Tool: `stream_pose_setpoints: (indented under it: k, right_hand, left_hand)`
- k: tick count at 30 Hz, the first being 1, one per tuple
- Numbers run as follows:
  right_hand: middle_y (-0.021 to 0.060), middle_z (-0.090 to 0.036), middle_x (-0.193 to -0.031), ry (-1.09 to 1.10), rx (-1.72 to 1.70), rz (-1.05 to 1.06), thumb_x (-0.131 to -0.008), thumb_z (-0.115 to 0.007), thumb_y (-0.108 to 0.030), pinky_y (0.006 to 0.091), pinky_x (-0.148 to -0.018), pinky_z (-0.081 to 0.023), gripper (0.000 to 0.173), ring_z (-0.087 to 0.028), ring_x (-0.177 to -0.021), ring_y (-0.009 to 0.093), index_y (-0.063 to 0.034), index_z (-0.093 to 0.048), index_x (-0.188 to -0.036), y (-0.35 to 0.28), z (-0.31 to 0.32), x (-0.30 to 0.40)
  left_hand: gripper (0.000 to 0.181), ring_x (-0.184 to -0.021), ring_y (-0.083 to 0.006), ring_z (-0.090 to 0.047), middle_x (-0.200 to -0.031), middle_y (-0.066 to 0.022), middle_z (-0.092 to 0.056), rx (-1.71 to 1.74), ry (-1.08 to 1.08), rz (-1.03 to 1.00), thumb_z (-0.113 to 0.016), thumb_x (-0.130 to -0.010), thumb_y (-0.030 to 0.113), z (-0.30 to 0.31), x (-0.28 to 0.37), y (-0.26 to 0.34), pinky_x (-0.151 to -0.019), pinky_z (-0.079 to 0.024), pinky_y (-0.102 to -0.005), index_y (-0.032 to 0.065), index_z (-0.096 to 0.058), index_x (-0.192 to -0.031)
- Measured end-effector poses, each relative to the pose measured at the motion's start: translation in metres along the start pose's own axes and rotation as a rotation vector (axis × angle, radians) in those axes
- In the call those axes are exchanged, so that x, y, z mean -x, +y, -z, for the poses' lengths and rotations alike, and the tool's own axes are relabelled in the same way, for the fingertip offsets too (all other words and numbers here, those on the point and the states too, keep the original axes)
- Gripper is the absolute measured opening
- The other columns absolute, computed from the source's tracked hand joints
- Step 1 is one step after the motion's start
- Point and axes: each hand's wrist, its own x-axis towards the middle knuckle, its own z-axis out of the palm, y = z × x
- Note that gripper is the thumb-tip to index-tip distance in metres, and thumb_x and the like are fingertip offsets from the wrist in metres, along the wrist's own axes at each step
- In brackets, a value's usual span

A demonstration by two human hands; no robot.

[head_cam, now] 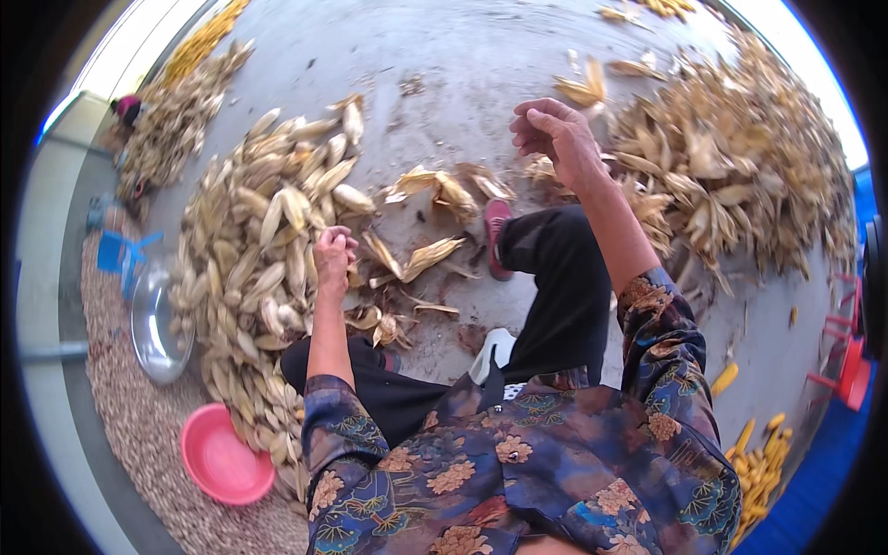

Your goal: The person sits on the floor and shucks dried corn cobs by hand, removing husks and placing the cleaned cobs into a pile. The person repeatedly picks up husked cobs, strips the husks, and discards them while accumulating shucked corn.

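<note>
My left hand [333, 258] is over the right edge of a heap of unhusked corn ears [243, 229], its fingers curled; whether anything small is in it cannot be told. My right hand [555, 135] is raised over the floor, fingers bent and apart, holding nothing. To its right lies a large pile of loose dry husks [721, 152]. A torn husk [579, 87] lies just beyond my right hand. Between my hands, opened husks [437, 191] lie on the concrete floor, and another pale husk [430, 258] rests nearer to me.
A pink plastic basin [229, 454] and a shiny metal bowl [161, 319] stand at left, beside a blue stool [125, 253]. Bare yellow cobs [760, 465] lie at lower right, near a red chair [850, 374]. Another person [127, 109] is far off at upper left.
</note>
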Motion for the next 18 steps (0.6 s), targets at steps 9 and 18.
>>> stream_pose_setpoints:
  k: [9,18]
  right_hand:
    - [0.011,-0.063,-0.076,-0.319,0.248,-0.503,-0.09,-0.05,-0.009,0.0304,-0.05,-0.051,0.015,-0.061,-0.059,0.018,0.0012,-0.059,-0.097,0.181,-0.135,-0.061]
    - [0.0133,-0.062,-0.08,-0.359,0.649,-0.779,-0.084,-0.053,-0.012,0.0324,-0.046,-0.052,0.02,-0.062,-0.055,0.021,0.0029,-0.058,-0.097,0.371,-0.147,-0.086]
  left_hand:
    - [0.028,-0.092,-0.0187,-0.061,-0.101,-0.0097,-0.065,-0.444,-0.232,-0.034,-0.063,-0.08,0.02,0.064,0.016,0.012,-0.081,-0.048,-0.03,0.007,-0.065,-0.105]
    - [0.025,-0.079,-0.0247,-0.064,-0.094,-0.0151,-0.064,-0.566,0.122,-0.214,-0.06,-0.086,0.018,0.097,0.006,0.027,-0.071,-0.05,-0.0347,0.0011,-0.06,-0.104]
